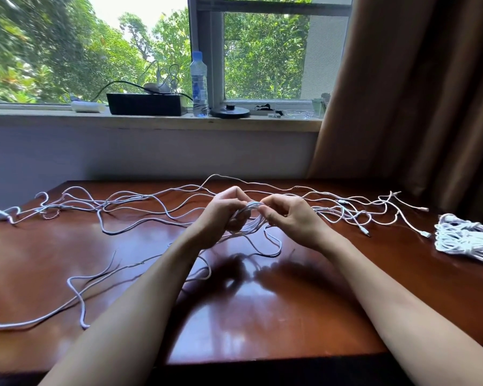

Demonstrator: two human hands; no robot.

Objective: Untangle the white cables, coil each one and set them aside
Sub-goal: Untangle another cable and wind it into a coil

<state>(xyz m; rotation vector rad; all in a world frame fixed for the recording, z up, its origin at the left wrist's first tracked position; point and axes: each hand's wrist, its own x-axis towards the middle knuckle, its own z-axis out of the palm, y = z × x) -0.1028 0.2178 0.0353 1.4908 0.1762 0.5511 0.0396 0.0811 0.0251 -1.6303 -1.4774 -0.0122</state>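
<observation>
Over the middle of the brown table (262, 316), my left hand (221, 218) grips a small coil of white cable (251, 221). My right hand (287, 218) pinches the same coil from the right side. A loose tail of that cable (76, 285) trails down to the left across the table. Several tangled white cables (129, 204) lie spread along the far half of the table from left to right. A pile of coiled white cables (463, 238) sits at the table's right edge.
A windowsill behind the table carries a black box (147, 104), a water bottle (199, 84), a round black lid (229, 112) and small items. A brown curtain (416, 93) hangs at the right. The table's near edge is in shadow.
</observation>
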